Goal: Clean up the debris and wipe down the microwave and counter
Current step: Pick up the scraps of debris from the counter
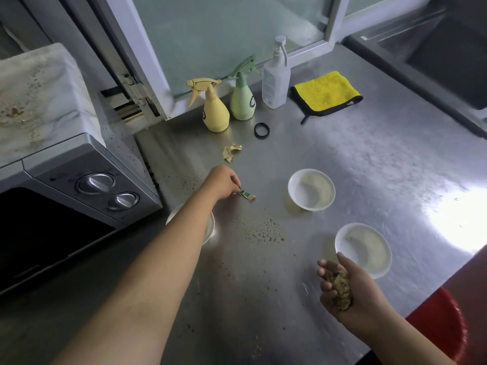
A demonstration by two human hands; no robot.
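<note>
My left hand (224,181) reaches over the steel counter (369,167) and pinches the end of a small green and tan wrapper scrap (248,195) that lies on the surface. My right hand (347,288) is held palm up near the front edge, cupped around a wad of crumpled tan debris (341,288). Another crumpled tan paper piece (232,152) lies farther back. Brown spatter (263,230) speckles the counter. The microwave (79,185) stands at the left, its top and side stained. A folded yellow cloth (326,92) lies at the back.
A yellow spray bottle (214,109), a green spray bottle (243,98) and a white pump bottle (275,80) stand by the window. A black ring (261,130) lies near them. Three white bowls (311,189) (363,250) (209,227) sit on the counter. A red bin (442,325) is below right.
</note>
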